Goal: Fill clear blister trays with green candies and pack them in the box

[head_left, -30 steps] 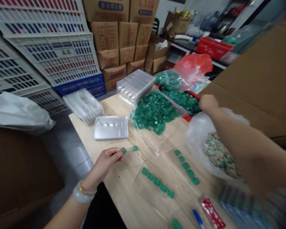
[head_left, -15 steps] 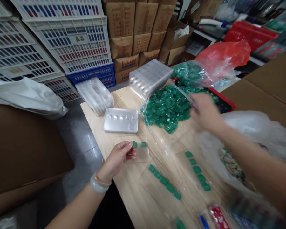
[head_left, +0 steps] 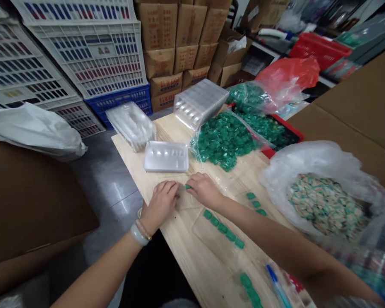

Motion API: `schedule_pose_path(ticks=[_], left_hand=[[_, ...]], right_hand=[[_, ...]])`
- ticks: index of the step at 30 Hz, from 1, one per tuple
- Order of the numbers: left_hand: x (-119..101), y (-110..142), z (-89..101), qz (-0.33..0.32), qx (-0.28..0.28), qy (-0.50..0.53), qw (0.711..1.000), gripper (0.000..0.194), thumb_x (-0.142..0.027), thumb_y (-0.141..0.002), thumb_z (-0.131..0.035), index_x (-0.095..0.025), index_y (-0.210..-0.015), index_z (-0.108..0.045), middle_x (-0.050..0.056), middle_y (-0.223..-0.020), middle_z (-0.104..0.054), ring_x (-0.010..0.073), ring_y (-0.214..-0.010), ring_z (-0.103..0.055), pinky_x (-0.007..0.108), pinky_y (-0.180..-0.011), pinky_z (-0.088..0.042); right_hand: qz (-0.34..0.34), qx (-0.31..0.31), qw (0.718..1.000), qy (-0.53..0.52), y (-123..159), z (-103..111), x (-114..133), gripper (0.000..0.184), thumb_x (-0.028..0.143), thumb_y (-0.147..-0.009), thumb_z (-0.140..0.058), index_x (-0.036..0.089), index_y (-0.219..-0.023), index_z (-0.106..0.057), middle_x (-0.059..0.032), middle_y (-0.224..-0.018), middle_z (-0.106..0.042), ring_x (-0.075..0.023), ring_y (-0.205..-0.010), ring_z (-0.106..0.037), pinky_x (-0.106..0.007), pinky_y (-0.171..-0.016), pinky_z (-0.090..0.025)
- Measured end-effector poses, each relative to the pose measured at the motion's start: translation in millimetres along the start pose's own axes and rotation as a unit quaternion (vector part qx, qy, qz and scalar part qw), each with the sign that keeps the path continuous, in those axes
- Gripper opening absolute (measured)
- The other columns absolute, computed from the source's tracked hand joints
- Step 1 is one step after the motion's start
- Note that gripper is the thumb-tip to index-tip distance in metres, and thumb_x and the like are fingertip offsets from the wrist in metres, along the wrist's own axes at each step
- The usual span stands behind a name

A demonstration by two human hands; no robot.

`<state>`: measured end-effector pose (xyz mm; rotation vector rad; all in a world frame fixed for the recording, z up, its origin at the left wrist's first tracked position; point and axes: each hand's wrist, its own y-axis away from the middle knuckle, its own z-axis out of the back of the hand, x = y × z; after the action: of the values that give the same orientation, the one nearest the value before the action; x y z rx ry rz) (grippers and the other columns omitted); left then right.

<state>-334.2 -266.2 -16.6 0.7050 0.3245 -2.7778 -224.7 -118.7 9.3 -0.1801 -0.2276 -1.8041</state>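
My left hand [head_left: 164, 199] is at the near left edge of the wooden table, its fingers curled down and closed; whatever they hold is hidden. Close beside it, my right hand [head_left: 204, 189] pinches a small green piece [head_left: 188, 187] between thumb and fingers. A thin clear tray lies partly under both hands. Nearer me, a row of green pieces [head_left: 223, 228] sits in another clear tray. My right forearm covers part of a second row [head_left: 256, 204]. Beyond my right hand is a heap of shiny green pieces [head_left: 223, 139] on a clear bag.
A white tray [head_left: 166, 157] and stacked clear trays [head_left: 131, 125] stand at the far left table edge, with a wrapped block of trays [head_left: 200, 102] behind. A bag of small wrappers [head_left: 327, 205] is on the right. A blue pen [head_left: 277, 284] lies near the front.
My right hand has come back from the green heap to beside my left hand, now with a green piece. My left hand has turned palm down. The view has shifted slightly.
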Motion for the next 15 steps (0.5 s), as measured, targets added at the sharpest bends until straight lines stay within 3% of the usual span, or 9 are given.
schedule_pose_path(ticks=[4, 8, 11, 15], left_hand=[[6, 7, -9.0, -0.031, -0.009, -0.024, 0.999, 0.034, -0.016, -0.078, -0.047, -0.014, -0.112, -0.049, 0.010, -0.109, -0.053, 0.0222, -0.103, -0.043, 0.040, -0.090, -0.036], [-1, -5, 14.1, -0.061, -0.095, -0.016, 0.993, 0.033, -0.020, -0.079, -0.047, -0.016, -0.113, -0.048, 0.012, -0.112, -0.048, 0.0229, -0.106, -0.042, 0.040, -0.090, -0.035], [-21, -55, 25.5, -0.104, -0.081, 0.004, 0.991, 0.025, -0.022, -0.082, -0.044, -0.018, -0.105, -0.054, 0.009, -0.102, -0.053, 0.0198, -0.097, -0.047, 0.035, -0.085, -0.037], [-53, -147, -1.1, -0.179, 0.020, -0.060, 0.982, 0.021, -0.017, -0.082, -0.041, -0.017, -0.088, -0.060, 0.008, -0.085, -0.056, 0.0216, -0.087, -0.047, 0.036, -0.076, -0.035]], right_hand=[[-0.005, -0.013, 1.000, 0.019, 4, -3, 9, 0.016, 0.029, -0.073, -0.061, 0.018, -0.084, -0.062, -0.0063, -0.085, -0.059, -0.0203, -0.087, -0.048, -0.034, -0.076, -0.032], [-0.032, -0.111, 0.993, -0.028, 23, 7, -12, 0.029, 0.035, -0.077, -0.055, 0.018, -0.101, -0.058, -0.0082, -0.095, -0.059, -0.0205, -0.092, -0.047, -0.034, -0.080, -0.033], [-0.153, -0.155, 0.976, 0.005, 23, 15, -46, 0.024, 0.027, -0.085, -0.042, 0.017, -0.099, -0.058, -0.0096, -0.092, -0.058, -0.0209, -0.090, -0.048, -0.034, -0.078, -0.036], [-0.220, -0.071, 0.969, 0.087, 5, 17, -81, 0.023, 0.016, -0.083, -0.037, 0.014, -0.095, -0.057, -0.0124, -0.090, -0.057, -0.0232, -0.086, -0.049, -0.034, -0.072, -0.037]])
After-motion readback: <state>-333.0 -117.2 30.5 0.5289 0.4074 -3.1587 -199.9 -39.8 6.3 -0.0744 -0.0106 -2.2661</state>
